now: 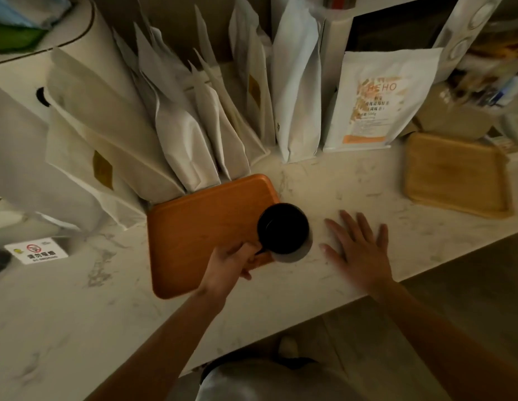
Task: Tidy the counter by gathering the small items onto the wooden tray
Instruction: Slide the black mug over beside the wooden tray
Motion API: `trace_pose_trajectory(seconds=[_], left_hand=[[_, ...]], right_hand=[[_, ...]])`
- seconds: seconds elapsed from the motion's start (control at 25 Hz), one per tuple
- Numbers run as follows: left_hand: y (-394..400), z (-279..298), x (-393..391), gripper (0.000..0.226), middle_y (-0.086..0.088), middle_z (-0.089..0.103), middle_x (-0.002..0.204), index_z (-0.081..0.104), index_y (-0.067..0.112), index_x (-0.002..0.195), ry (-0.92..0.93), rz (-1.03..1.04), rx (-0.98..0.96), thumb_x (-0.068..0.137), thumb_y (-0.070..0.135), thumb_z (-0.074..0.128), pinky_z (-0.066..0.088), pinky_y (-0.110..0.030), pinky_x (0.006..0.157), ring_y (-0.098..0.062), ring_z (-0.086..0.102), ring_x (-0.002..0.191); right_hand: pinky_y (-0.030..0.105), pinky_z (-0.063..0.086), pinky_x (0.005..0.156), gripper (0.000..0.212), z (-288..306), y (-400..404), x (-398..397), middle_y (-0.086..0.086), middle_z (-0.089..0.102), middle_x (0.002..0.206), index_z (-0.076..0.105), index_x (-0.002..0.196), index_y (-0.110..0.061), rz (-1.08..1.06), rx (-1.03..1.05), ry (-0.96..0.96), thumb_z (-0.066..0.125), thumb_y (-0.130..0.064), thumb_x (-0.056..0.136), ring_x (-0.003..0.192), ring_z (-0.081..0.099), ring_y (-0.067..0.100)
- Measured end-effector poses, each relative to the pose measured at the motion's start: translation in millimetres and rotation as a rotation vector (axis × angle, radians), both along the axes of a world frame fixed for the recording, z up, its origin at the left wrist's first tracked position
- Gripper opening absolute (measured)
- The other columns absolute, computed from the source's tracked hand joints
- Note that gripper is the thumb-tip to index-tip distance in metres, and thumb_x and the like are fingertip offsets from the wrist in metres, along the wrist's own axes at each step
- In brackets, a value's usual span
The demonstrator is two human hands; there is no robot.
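An orange-brown wooden tray [194, 233] lies on the white marble counter [78, 299] in the middle of the view. My left hand [231, 261] grips the handle of a mug [284, 230] with a black inside and pale outer wall. The mug is over the tray's right edge; whether it rests on it or is lifted I cannot tell. My right hand [357, 247] lies flat on the counter just right of the mug, fingers spread and straight.
A lighter wooden tray [454, 175] lies at the right. Several white paper bags [176, 125] lean along the back, one overlapping the orange tray's far edge, and a printed pouch [373, 105] stands beside them. A no-smoking sign [36, 251] sits at left. The counter's front edge runs diagonally below my arms.
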State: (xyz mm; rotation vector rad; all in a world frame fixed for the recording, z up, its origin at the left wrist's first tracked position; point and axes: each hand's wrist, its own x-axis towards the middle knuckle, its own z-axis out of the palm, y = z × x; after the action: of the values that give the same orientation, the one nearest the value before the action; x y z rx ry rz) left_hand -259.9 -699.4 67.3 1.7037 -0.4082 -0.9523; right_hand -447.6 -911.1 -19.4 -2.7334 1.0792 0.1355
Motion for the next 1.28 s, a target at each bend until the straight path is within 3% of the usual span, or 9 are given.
trace_pose_trajectory(seconds=[0.08,0.16,0.4,0.52,0.64,0.84,1.28], left_hand=[[-28,-2,-1,0.026,0.009,0.067,0.066,0.068,0.029,0.063,0.007,0.059,0.061,0.087,0.026,0.06,0.052,-0.022,0.056,-0.012,0.066,0.071],[-54,-2,-3,0.026,0.005,0.066,0.068,0.063,0.025,0.061,0.05,0.106,0.091,0.087,0.025,0.061,0.052,-0.025,0.058,-0.015,0.065,0.076],[-117,2,-18,0.019,-0.003,0.077,0.091,0.074,0.014,0.089,0.309,0.096,-0.001,0.091,0.03,0.065,0.048,-0.025,0.062,-0.014,0.068,0.077],[-147,-3,-26,0.019,-0.004,0.074,0.079,0.076,0.011,0.077,0.275,0.285,-0.024,0.09,0.023,0.069,0.052,-0.028,0.064,-0.013,0.064,0.07],[-163,-13,-27,0.022,-0.005,0.072,0.073,0.075,0.015,0.068,0.221,0.395,-0.009,0.088,0.023,0.072,0.057,-0.034,0.077,-0.014,0.062,0.067],[-175,-27,-27,0.024,0.004,0.073,0.068,0.075,0.021,0.067,0.152,0.445,0.021,0.089,0.027,0.07,0.059,-0.036,0.081,-0.011,0.065,0.068],[-184,-41,-19,0.022,-0.001,0.073,0.076,0.075,0.024,0.076,0.101,0.448,0.067,0.092,0.035,0.065,0.06,-0.034,0.079,-0.014,0.068,0.074]], right_hand=[[0.065,-0.002,0.116,0.065,-4,-7,6,-0.007,0.001,0.165,0.0,0.151,-0.047,-0.004,-0.008,-0.025,0.007,-0.072,0.091,0.151,-0.007,0.025],[0.065,-0.002,0.116,0.064,-8,-11,7,-0.007,0.002,0.165,0.002,0.151,-0.047,-0.007,-0.011,-0.049,0.009,-0.072,0.092,0.151,-0.006,0.025],[0.066,0.006,0.115,0.064,-15,-11,5,-0.004,0.018,0.163,0.017,0.151,-0.042,-0.001,-0.078,-0.049,0.019,-0.07,0.094,0.151,0.008,0.028],[0.067,0.007,0.115,0.064,-17,-11,6,-0.004,0.021,0.162,0.019,0.15,-0.042,-0.003,-0.089,-0.045,0.021,-0.071,0.093,0.15,0.011,0.029],[0.066,0.007,0.115,0.064,-16,-11,7,-0.004,0.021,0.162,0.02,0.15,-0.043,-0.002,-0.079,-0.052,0.022,-0.071,0.093,0.15,0.012,0.029],[0.066,0.008,0.115,0.065,-9,-9,7,-0.003,0.02,0.163,0.021,0.151,-0.041,-0.003,-0.058,-0.051,0.018,-0.07,0.093,0.15,0.01,0.029],[0.068,0.01,0.114,0.068,2,-9,9,0.001,0.021,0.163,0.026,0.151,-0.038,-0.002,-0.015,-0.017,0.022,-0.07,0.091,0.15,0.012,0.031]])
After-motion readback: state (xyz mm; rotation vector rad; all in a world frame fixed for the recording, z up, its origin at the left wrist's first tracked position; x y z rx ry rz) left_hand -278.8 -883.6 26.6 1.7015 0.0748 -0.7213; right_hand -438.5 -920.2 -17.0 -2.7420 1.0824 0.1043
